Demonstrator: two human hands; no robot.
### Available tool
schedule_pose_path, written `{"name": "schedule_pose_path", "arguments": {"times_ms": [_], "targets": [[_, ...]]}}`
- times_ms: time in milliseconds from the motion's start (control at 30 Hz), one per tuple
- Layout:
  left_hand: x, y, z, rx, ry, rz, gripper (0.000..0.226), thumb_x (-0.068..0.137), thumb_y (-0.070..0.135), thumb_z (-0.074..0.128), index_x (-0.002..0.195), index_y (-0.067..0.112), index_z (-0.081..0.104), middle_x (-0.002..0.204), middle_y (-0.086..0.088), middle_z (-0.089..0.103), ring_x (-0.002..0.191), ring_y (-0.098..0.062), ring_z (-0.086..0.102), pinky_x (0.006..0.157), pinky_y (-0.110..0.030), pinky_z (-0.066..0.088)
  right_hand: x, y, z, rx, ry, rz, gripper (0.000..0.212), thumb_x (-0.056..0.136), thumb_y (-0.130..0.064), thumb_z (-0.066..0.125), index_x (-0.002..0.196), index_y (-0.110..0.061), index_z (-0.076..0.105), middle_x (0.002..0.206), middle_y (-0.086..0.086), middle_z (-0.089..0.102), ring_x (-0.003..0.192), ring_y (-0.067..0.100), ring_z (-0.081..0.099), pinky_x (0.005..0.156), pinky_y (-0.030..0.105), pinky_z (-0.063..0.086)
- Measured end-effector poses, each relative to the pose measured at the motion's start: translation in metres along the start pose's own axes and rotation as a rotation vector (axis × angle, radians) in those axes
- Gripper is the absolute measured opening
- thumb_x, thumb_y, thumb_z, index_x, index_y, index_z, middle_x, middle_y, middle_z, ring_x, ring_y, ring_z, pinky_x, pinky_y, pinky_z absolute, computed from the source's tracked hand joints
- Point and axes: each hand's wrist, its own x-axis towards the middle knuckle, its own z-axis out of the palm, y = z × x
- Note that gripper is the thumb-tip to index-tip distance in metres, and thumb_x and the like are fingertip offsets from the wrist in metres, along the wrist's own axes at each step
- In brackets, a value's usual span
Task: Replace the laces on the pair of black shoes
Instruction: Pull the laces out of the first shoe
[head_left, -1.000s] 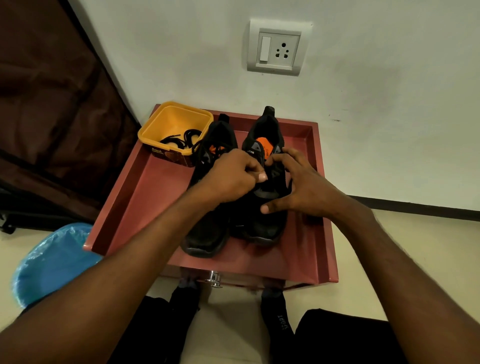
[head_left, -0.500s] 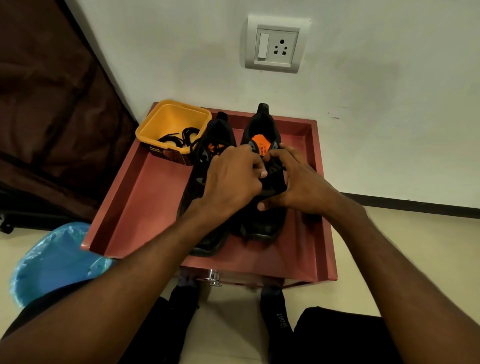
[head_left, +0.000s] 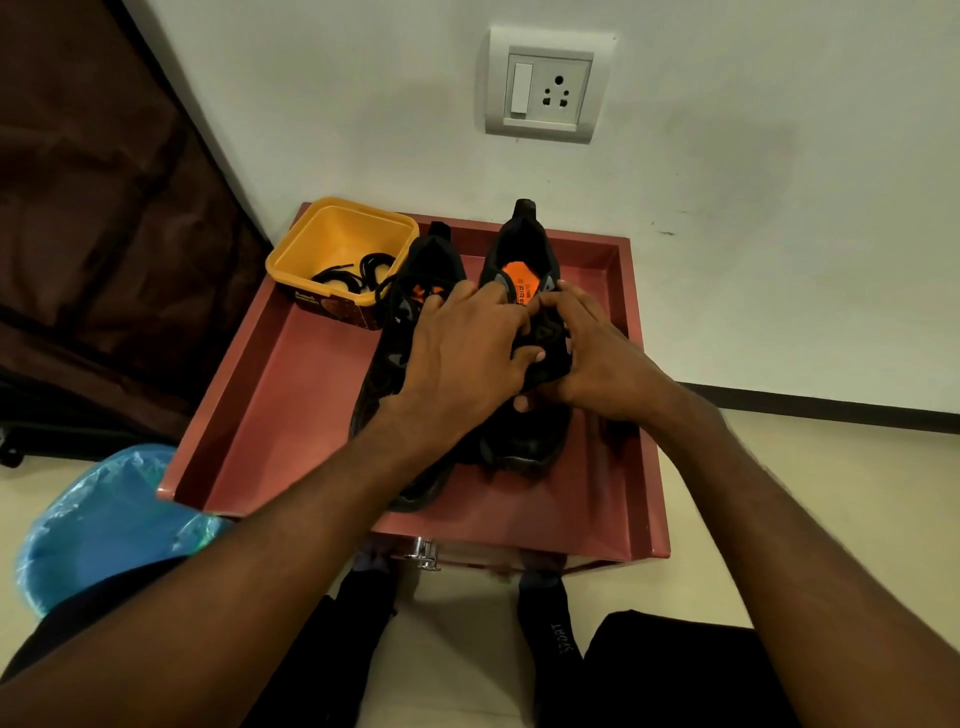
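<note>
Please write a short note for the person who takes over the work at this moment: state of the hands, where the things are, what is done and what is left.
Left hand: on the right shoe, fingers curled at its tongue.
Right hand: grips the same shoe from its other side.
Both shoes stand in the red tray; the left shoe is untouched.
Black laces lie in the yellow tub at the tray's far left corner.
Done: cannot tell how far the lacing is.
Left: lace both shoes.
</note>
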Motion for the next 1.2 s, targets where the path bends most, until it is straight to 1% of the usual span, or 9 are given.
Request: {"name": "schedule_pose_path", "arguments": {"times_ms": [200,367,433,500,633,733,867,1033,1200], "targets": [[-0.002,0.003,0.003,-0.012,0.002,0.024,0.009,0.095,0.027,0.067,0.099,0.027,0.075,0.105,0.005,0.063,0.109,-0.018,0.055,0.099,-0.042,0.041,-0.001,-0.003,-0.002,-0.031,-0.037,0.033,0.119,0.042,-0.072,0.082,0.145,-0.05,0.029,0.168,-0.017,0.005,0.148,0.021,0.035,0.112,0.056,0.044],[0.003,0.012,-0.015,-0.999,0.021,-0.455,0.017,0.104,0.012,0.055,0.095,0.012,0.069,0.079,0.001,0.071,0.072,-0.011,0.071,0.062,-0.02,0.052,-0.001,-0.003,-0.002,-0.02,-0.04,0.062,0.116,0.051,-0.058,0.095,0.144,-0.054,0.026,0.168,-0.021,0.004,0.151,0.021,0.031,0.115,0.06,0.038],[0.002,0.013,-0.026,-1.152,0.016,-0.552,0.016,0.107,0.018,0.053,0.101,0.009,0.065,0.073,0.0,0.067,0.061,-0.011,0.067,0.054,-0.02,0.049,-0.001,-0.001,-0.002,-0.036,-0.043,0.062,0.115,0.055,-0.053,0.096,0.144,-0.053,0.024,0.168,-0.02,0.003,0.152,0.02,0.029,0.116,0.059,0.036],[0.003,0.007,-0.027,-0.917,0.02,-0.385,0.012,0.103,0.027,0.063,0.107,0.016,0.062,0.075,0.005,0.067,0.061,-0.009,0.064,0.055,-0.023,0.052,0.0,-0.001,-0.002,-0.042,-0.037,0.053,0.117,0.051,-0.059,0.093,0.145,-0.053,0.024,0.168,-0.019,0.005,0.15,0.022,0.033,0.114,0.06,0.039],[0.004,-0.005,-0.014,-0.058,-0.147,-0.042,0.022,0.097,0.037,0.068,0.116,0.027,0.065,0.106,0.005,0.066,0.095,-0.022,0.067,0.07,-0.037,0.05,-0.001,-0.003,0.0,-0.03,-0.015,0.026,0.111,0.041,-0.071,0.083,0.138,-0.055,0.031,0.165,-0.013,0.016,0.14,0.023,0.046,0.108,0.061,0.045],[0.003,-0.006,-0.013,0.023,-0.117,-0.057,0.007,0.098,0.028,0.066,0.101,0.021,0.068,0.103,0.003,0.058,0.099,-0.023,0.061,0.07,-0.035,0.04,-0.002,-0.004,-0.002,-0.041,-0.003,0.008,0.105,0.049,-0.061,0.091,0.135,-0.054,0.032,0.164,-0.012,0.021,0.135,0.023,0.05,0.105,0.06,0.047],[0.008,-0.015,-0.015,-0.003,-0.066,-0.076,0.018,0.097,0.021,0.066,0.114,0.016,0.066,0.115,-0.005,0.059,0.112,-0.025,0.054,0.088,-0.041,0.049,-0.004,-0.005,-0.004,-0.044,0.007,-0.003,0.101,0.057,-0.048,0.097,0.136,-0.049,0.034,0.162,-0.012,0.026,0.127,0.021,0.055,0.099,0.056,0.052],[0.006,-0.012,-0.014,-0.088,-0.152,-0.032,0.026,0.095,0.048,0.067,0.107,0.025,0.067,0.113,0.003,0.059,0.112,-0.02,0.053,0.097,-0.042,0.042,-0.004,-0.005,-0.002,-0.041,0.003,-0.001,0.101,0.052,-0.057,0.093,0.134,-0.05,0.034,0.162,-0.01,0.027,0.124,0.022,0.057,0.094,0.057,0.054],[0.005,-0.007,-0.005,0.009,-0.113,-0.036,0.004,0.095,0.025,0.068,0.095,0.028,0.066,0.111,0.006,0.059,0.113,-0.019,0.053,0.102,-0.044,0.033,-0.004,-0.005,-0.003,-0.023,0.004,-0.002,0.103,0.055,-0.051,0.096,0.138,-0.049,0.034,0.164,-0.01,0.025,0.131,0.022,0.053,0.095,0.052,0.056]]}}
